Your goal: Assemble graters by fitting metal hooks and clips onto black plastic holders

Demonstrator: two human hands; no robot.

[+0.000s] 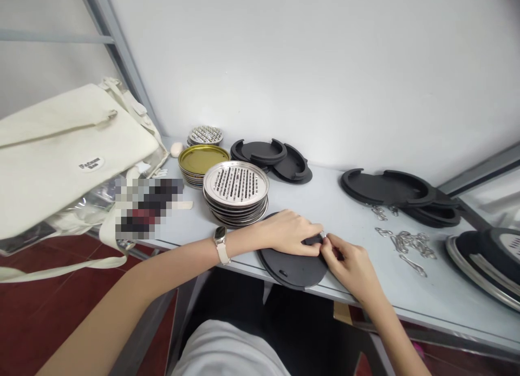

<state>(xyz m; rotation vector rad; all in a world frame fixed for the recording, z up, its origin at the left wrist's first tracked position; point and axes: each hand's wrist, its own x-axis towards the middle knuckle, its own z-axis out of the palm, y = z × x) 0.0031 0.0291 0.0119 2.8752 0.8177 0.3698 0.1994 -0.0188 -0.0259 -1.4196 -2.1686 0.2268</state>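
Note:
A round black plate lies at the front edge of the grey table, partly under my hands. My left hand, with a watch on its wrist, rests over the plate with fingers wrapped round its black tab. At the tab's end my right hand pinches a small metal piece, mostly hidden by the fingers. Metal clips lie loose in a pile to the right. Behind my left hand stands a stack of silver perforated discs.
Gold lids are stacked behind the silver discs. Black holders lie near the wall, and more black holders are at the right. A cream bag takes up the left end. More discs stand at the far right.

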